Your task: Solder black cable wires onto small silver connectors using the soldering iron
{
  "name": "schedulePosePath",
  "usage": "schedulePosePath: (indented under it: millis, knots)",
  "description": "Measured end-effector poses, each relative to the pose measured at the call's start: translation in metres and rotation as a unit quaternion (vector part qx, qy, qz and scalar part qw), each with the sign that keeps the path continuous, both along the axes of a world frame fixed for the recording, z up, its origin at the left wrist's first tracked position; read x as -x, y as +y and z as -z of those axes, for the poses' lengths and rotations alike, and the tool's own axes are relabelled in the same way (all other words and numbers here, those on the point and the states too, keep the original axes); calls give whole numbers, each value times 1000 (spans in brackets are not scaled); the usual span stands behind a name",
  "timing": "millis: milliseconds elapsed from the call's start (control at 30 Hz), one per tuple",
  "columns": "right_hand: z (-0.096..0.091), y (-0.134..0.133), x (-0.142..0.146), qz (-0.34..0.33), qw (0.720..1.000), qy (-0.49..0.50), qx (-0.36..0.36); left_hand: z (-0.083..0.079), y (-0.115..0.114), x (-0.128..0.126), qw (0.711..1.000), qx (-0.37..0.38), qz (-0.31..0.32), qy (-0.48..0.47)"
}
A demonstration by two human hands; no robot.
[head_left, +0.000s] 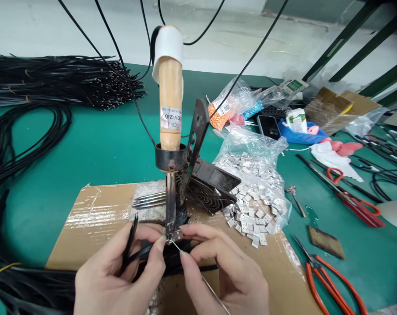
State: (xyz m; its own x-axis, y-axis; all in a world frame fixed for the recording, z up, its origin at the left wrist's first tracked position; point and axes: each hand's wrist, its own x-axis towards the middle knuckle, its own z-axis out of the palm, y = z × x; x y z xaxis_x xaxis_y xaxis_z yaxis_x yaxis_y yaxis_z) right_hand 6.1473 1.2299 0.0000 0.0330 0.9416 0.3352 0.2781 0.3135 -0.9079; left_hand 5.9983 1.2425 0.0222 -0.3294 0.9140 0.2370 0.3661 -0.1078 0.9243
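Note:
A soldering iron point(170, 105) with a wooden handle is fixed upright in a metal stand point(194, 140), its tip pointing down between my hands. My left hand point(122, 267) is closed on black cables point(131, 245), with thumb and index finger pinched just left of the tip. My right hand point(224, 275) pinches a thin silvery solder wire point(213, 293), whose end reaches the tip. The wire's tail runs down under the palm. A small metal plate point(177, 235) sits at the tip, by my right fingertips. Fingers partly hide the cable ends there.
A cardboard sheet point(96, 210) lies under my hands. Bundled black cables point(54, 83) fill the left side. Small metal plates point(251, 218) spill from a plastic bag point(260, 153) at right. Orange-handled pliers point(329, 275), scissors point(352, 197) and a blue tray point(300, 134) lie farther right.

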Motion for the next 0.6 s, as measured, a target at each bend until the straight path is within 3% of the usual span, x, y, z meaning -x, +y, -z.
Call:
schedulePosePath:
  millis: [300, 600]
  knots:
    - [0, 0, 2, 17, 1000, -18, -19, 0, 2, -1, 1000, -2, 6, 27]
    - [0, -4, 20, 90, 995, 35, -4, 10, -6, 7, 998, 23, 25, 49]
